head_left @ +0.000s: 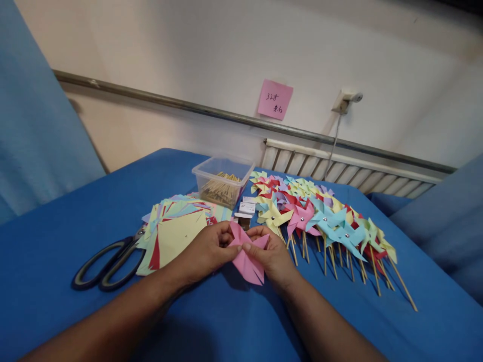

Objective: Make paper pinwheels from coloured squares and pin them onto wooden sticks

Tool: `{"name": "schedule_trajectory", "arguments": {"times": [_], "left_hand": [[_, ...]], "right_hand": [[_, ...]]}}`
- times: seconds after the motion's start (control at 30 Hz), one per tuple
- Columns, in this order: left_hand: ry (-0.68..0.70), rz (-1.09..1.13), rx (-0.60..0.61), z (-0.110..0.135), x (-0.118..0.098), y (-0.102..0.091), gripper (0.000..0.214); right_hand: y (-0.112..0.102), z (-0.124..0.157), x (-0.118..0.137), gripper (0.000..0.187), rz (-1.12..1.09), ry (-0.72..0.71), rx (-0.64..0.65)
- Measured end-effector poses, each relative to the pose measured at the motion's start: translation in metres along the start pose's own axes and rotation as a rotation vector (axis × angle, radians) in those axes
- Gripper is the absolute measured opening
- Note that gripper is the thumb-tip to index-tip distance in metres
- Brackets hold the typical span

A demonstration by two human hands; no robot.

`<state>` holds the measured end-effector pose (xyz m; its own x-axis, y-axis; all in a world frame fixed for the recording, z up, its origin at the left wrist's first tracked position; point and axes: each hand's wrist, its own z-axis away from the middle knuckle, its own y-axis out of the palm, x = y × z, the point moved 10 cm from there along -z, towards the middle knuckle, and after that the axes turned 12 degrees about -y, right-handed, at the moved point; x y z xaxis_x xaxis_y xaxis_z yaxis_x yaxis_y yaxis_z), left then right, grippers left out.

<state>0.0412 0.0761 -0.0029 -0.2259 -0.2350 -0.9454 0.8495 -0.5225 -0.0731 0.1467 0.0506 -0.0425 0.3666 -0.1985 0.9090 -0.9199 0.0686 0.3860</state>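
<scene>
Between my two hands is a pink paper pinwheel sheet (249,267), its corners partly folded in toward the middle. My left hand (211,246) pinches its left side between thumb and fingers. On the other side my right hand (272,254) grips it, the thumb pressed near the centre. Both thumbs almost meet on the paper, and most fingertips are hidden behind it. Just beyond the hands stands a small open box (247,207), its contents not clear. To the left lies a stack of coloured paper sheets (181,232) with cut slits.
Black-handled scissors (103,266) lie left of the paper stack. Behind it, a clear plastic box (222,183) holds many thin wooden sticks. Several finished pinwheels (302,218) on sticks are heaped at right on the blue-covered table (426,281). A pink note (275,99) is on the wall.
</scene>
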Motion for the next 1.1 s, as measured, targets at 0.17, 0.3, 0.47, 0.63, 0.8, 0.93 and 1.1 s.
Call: {"name": "schedule_trajectory", "arguments": {"times": [0.17, 0.3, 0.47, 0.63, 0.8, 0.93, 1.1], "left_hand": [[-0.174, 0.377, 0.004, -0.004, 0.023, 0.005, 0.026], [-0.226, 0.529, 0.127, -0.004, 0.033, 0.025, 0.024], [-0.193, 0.565, 0.047, -0.004, 0.036, 0.021, 0.016], [-0.176, 0.505, -0.021, -0.002, 0.035, 0.011, 0.016], [-0.146, 0.497, -0.1, -0.002, 0.03, -0.009, 0.021], [-0.133, 0.537, -0.119, -0.004, 0.024, -0.023, 0.022], [-0.129, 0.56, -0.059, -0.002, 0.017, -0.022, 0.021]], "right_hand": [[-0.019, -0.002, 0.011, 0.038, 0.003, -0.165, -0.26], [-0.027, 0.003, 0.019, 0.035, 0.082, -0.266, -0.382], [-0.02, 0.008, 0.023, 0.028, 0.216, -0.298, -0.355], [-0.012, 0.012, 0.033, 0.025, 0.259, -0.337, -0.302], [-0.011, 0.014, 0.038, 0.027, 0.222, -0.371, -0.276], [-0.007, 0.015, 0.048, 0.036, 0.253, -0.503, -0.202], [0.022, 0.019, 0.053, 0.034, 0.433, -0.589, 0.078]]}}
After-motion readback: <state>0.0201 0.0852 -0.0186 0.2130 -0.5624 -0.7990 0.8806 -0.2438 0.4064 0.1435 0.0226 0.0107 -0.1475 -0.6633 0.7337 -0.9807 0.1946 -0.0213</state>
